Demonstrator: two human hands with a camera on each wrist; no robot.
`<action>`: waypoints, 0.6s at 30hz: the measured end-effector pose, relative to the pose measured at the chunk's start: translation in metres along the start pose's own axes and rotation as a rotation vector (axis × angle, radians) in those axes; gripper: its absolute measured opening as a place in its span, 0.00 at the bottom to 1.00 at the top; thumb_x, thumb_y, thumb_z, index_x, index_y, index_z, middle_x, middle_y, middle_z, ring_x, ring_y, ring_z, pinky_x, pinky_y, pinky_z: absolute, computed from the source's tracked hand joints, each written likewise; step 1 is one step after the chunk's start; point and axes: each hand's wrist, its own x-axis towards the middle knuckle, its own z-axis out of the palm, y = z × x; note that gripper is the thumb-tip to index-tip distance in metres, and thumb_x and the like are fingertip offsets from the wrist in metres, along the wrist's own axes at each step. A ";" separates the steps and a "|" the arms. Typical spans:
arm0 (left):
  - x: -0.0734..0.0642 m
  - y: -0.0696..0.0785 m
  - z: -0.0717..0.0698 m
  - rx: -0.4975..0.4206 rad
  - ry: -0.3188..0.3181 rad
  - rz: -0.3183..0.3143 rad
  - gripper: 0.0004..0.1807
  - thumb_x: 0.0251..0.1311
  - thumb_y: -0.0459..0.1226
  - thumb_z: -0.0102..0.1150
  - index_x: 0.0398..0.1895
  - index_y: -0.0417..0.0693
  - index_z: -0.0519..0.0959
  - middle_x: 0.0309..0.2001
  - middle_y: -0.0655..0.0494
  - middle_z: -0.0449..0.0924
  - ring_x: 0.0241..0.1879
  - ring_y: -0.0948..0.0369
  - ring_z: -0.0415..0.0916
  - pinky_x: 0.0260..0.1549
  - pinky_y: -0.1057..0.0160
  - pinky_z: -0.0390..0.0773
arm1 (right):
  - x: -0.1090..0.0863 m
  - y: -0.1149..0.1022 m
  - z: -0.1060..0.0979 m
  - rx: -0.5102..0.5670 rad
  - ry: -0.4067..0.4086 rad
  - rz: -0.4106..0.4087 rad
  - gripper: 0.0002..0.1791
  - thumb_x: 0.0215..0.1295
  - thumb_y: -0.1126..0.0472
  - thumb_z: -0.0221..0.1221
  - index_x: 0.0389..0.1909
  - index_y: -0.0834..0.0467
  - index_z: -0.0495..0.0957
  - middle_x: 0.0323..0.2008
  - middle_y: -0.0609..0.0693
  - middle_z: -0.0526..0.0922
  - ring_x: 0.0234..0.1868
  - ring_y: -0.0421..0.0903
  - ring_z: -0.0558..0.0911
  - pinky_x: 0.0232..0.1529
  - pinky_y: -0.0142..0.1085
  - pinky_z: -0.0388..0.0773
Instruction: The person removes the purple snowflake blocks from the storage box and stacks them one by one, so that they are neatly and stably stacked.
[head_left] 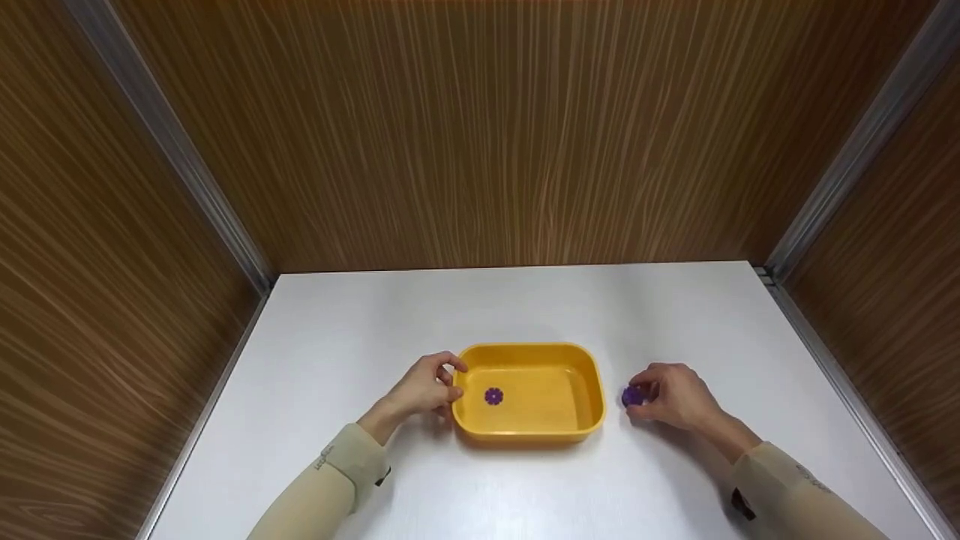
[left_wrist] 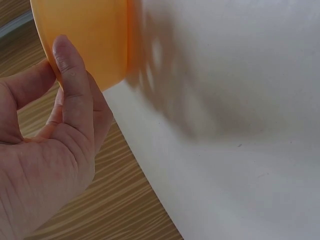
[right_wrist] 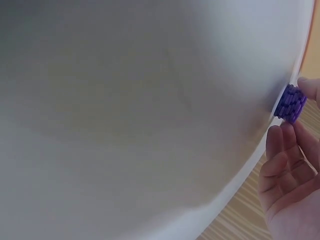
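A yellow rectangular tray [head_left: 540, 435] sits on the white table, and a small purple flower-shaped disc [head_left: 493, 396] lies inside it toward the left. My left hand [head_left: 424, 386] pinches the tray's left rim; in the left wrist view the fingers [left_wrist: 75, 95] lie against the outer wall of the tray [left_wrist: 95, 40]. To the right of the tray, my right hand [head_left: 675, 394] holds a short stack of purple flower-shaped discs [head_left: 632, 396] between thumb and fingers. The right wrist view shows this stack [right_wrist: 290, 104] in layers, at the table surface.
The white table [head_left: 525, 300] is bordered by a wood-grain panel [head_left: 510, 150] at the back and by similar panels at the left [head_left: 112, 300] and right [head_left: 900, 262]. Metal rails [head_left: 187, 150] run along the corners.
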 end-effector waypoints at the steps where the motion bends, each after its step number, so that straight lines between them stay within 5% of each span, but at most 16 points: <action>1: 0.000 0.000 0.000 -0.001 0.000 0.001 0.23 0.67 0.25 0.68 0.65 0.39 0.81 0.36 0.55 0.71 0.25 0.61 0.77 0.29 0.60 0.93 | 0.000 0.000 0.000 0.001 0.001 -0.003 0.19 0.51 0.56 0.85 0.43 0.58 0.94 0.32 0.44 0.89 0.31 0.35 0.80 0.35 0.28 0.82; 8: -0.001 0.001 0.000 -0.017 -0.013 0.004 0.23 0.67 0.26 0.68 0.65 0.37 0.80 0.36 0.55 0.70 0.25 0.61 0.76 0.30 0.58 0.94 | -0.001 0.001 0.001 -0.002 0.018 -0.006 0.13 0.52 0.58 0.83 0.39 0.54 0.95 0.30 0.42 0.89 0.30 0.32 0.79 0.34 0.28 0.80; 18: -0.001 0.001 0.001 -0.005 0.001 -0.014 0.22 0.68 0.27 0.69 0.65 0.40 0.81 0.38 0.55 0.71 0.26 0.60 0.77 0.30 0.60 0.93 | 0.001 -0.011 -0.006 -0.049 0.015 0.045 0.24 0.57 0.49 0.84 0.50 0.56 0.94 0.36 0.45 0.89 0.31 0.38 0.78 0.33 0.28 0.79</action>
